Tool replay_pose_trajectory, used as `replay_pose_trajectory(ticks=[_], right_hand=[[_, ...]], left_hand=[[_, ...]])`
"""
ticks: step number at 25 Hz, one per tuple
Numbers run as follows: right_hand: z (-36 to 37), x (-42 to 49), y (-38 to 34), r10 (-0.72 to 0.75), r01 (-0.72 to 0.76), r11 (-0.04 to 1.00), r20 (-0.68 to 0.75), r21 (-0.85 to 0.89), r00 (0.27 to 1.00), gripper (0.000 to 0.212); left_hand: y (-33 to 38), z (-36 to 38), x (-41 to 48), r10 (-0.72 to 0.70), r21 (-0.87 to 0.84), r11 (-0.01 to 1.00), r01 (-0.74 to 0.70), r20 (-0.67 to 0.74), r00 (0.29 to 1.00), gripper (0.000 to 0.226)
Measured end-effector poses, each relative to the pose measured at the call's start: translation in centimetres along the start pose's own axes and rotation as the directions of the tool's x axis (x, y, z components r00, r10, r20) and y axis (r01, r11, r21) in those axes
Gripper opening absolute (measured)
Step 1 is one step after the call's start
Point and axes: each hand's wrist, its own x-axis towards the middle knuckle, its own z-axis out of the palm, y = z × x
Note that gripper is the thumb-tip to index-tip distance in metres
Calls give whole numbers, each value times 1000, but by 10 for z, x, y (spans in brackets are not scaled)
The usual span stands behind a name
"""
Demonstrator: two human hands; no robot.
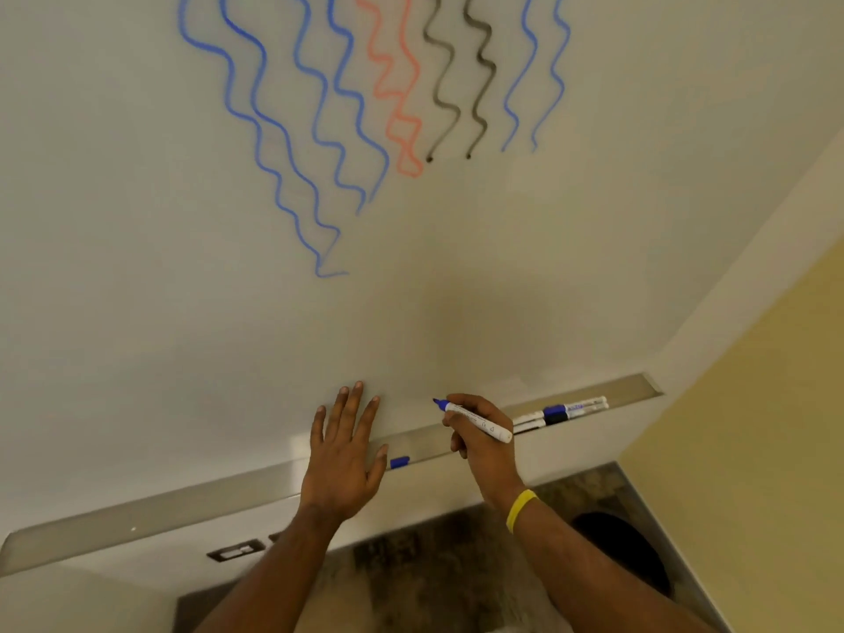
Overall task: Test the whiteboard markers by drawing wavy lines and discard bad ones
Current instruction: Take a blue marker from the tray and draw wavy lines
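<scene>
White glossy whiteboard (137, 267) fills your view; its upper part carries wavy blue lines (255, 111), one pale red wavy line (392, 93) and two black wavy lines (456, 84). A grey metal tray ledge (182, 504) runs along the lower edge, with yellow wall (753, 404) at right and dark mottled floor (434, 564) below. Your left hand (342, 459) lies flat on the board, fingers straight and spread, holding nothing. Your right hand (479, 431) is curled round the white-barrelled marker with bare blue tip (477, 422); the tip points up-left past the thumb, near the board, contact not discernible. A small blue cap (399, 462) lies in the tray between your hands, just beside the left thumb. Two capped white markers (561, 411) lie in the tray, right of the right hand.
</scene>
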Motion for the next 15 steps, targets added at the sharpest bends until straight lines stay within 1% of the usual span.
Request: replay_pose_trajectory(ticks=[2,4,6,9,12,15], right_hand=[[-12,-2,14,97,-97,995,-30,24,995,13],[-25,-6,28,205,-203,978,-61,43,977,12],[-38,-10,41,285,-282,958,-82,53,955,13],[-55,-17,54,340,-338,940,-103,34,935,13],[-69,-20,63,360,-359,933,-118,26,926,13],[-80,-19,67,370,-370,929,-133,29,919,14]], left_hand=[[4,16,-2,12,-43,999,-7,114,993,67],[9,31,-1,0,-101,995,24,228,974,63],[16,44,2,-1,-136,989,54,358,934,62],[24,62,6,-1,-98,993,58,507,862,64],[26,75,8,-27,-90,992,92,553,833,65],[28,84,11,-61,-111,983,145,550,833,59]])
